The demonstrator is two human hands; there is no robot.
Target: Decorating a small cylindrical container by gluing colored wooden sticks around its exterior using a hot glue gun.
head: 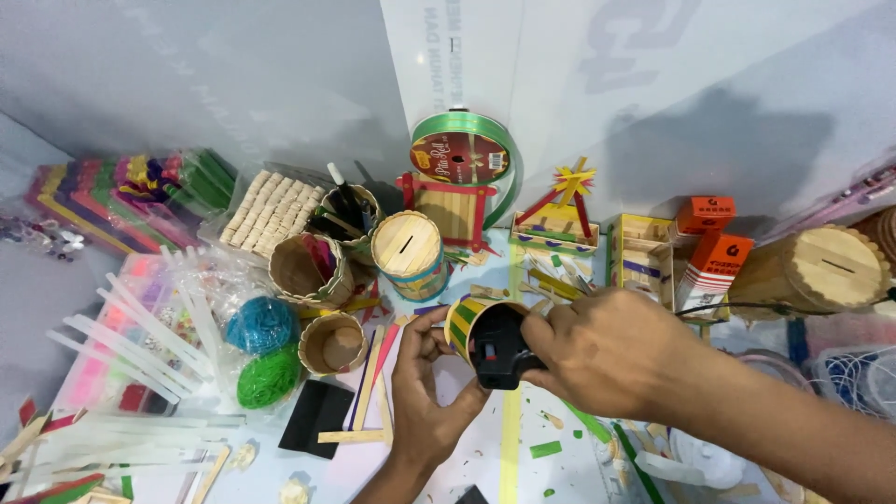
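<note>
My left hand [425, 387] holds a small round cup made of coloured craft sticks [464, 317], tipped on its side with its yellow and green wall showing. My right hand [602, 350] grips a black glue gun [499, 350] and holds its front end against the cup's open mouth. A thin black cord [737, 306] runs from the gun to the right. Both hands are close together above the middle of the work table.
Craft-stick cups [308, 271], a slotted round stick box [408, 252], a green ribbon spool [462, 154], blue and green yarn balls [261, 325], clear glue sticks [140, 345], orange boxes [714, 261], a large slotted cylinder [821, 271] and loose sticks [369, 373] crowd the table.
</note>
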